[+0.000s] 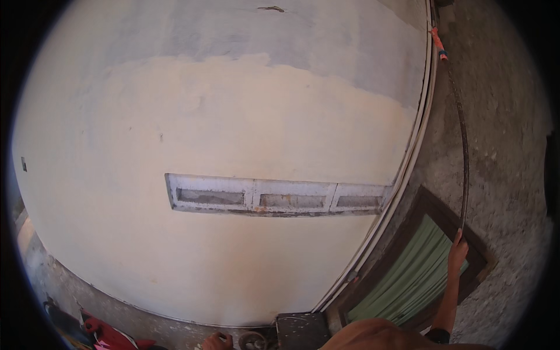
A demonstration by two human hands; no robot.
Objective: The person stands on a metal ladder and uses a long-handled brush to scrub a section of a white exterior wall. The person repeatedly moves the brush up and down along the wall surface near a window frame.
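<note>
My right hand (458, 253) is closed around the lower end of a long thin dark pole (464, 153), raised in front of the window with a green curtain (402, 275). At the pole's far end, an orange-red piece with a dark band (439, 43) lies close to the pipes in the wall corner. What the tip touches cannot be made out. My left hand (218, 341) shows at the bottom edge with its fingers curled; whether it holds anything is hidden. Before me stands a cream-painted wall (262, 131) with a grey upper area.
A recessed vent frame (253, 194) crosses the cream wall. Pipes and cables (411, 157) run along the corner beside a rough grey wall (503, 131). Below are a red motorcycle (107, 334), a dark speckled box (302, 331) and a small wheel (252, 341).
</note>
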